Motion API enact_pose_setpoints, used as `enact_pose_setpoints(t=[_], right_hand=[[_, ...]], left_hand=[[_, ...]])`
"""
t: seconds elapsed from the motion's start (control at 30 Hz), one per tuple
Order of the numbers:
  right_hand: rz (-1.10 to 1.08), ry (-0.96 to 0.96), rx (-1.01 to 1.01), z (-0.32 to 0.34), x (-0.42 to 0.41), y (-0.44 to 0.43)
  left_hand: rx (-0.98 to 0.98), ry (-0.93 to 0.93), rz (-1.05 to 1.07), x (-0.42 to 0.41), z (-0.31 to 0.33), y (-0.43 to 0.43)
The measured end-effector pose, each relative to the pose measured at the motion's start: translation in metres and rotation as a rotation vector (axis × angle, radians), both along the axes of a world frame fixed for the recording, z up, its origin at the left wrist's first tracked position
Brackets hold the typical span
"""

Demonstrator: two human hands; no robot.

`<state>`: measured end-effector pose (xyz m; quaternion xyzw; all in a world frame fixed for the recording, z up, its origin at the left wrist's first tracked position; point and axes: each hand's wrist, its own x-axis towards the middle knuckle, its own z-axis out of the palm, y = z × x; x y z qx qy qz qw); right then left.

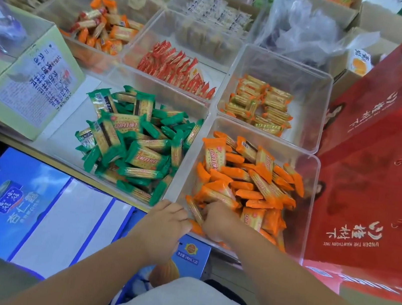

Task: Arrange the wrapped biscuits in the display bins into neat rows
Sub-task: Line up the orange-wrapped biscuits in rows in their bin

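Note:
Orange-wrapped biscuits (245, 180) lie in a loose heap in the near right clear bin (313, 186). My left hand (167, 222) rests at the bin's near left corner, fingers curled on an orange packet (194, 210) that stands on edge. My right hand (219, 220) is pressed into the heap beside it, fingers buried among the orange packets. Green-wrapped biscuits (133, 141) are piled untidily in the clear bin to the left (71, 131).
Behind stand bins of red-wrapped biscuits (178, 71), gold-wrapped biscuits (261, 105) and orange ones (104, 26). Red gift boxes (378, 159) rise at the right. A pale green carton (29, 83) lies at the left, blue cartons (28, 206) sit below the shelf edge.

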<state>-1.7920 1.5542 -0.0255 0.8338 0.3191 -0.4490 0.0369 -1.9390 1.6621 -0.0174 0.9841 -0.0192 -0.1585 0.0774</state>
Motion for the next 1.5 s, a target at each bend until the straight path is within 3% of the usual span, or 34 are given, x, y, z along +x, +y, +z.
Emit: enact_pose_setpoints(t=[0.3, 0.57, 0.83, 0.97, 1.07, 1.17, 1.33, 1.5], right_hand=[[0.111, 0.135, 0.009, 0.015, 0.006, -0.008], [-0.142, 0.296, 0.291, 0.017, 0.014, -0.023], [-0.084, 0.026, 0.401, 0.015, -0.006, -0.02], [-0.199, -0.324, 0.594, 0.021, 0.005, -0.042], [-0.102, -0.496, 0.537, 0.016, 0.015, -0.054], [0.0, -0.549, 0.413, 0.012, 0.016, -0.053], [0.053, -0.535, 0.494, 0.009, 0.009, -0.05], [0.161, -0.513, 0.384, 0.01, 0.011, -0.047]], left_hand=[[-0.055, -0.049, 0.01, -0.001, -0.002, 0.0], [-0.101, -0.051, 0.091, -0.001, -0.001, -0.005], [-0.043, 0.006, 0.064, 0.001, 0.0, -0.007], [0.005, 0.044, 0.07, 0.002, 0.002, -0.01], [0.01, 0.053, 0.079, 0.002, 0.001, -0.011], [-0.014, 0.041, 0.091, 0.002, 0.0, -0.01], [-0.064, 0.012, 0.096, 0.002, -0.002, -0.007], [-0.105, 0.028, 0.09, 0.001, -0.003, -0.004]])
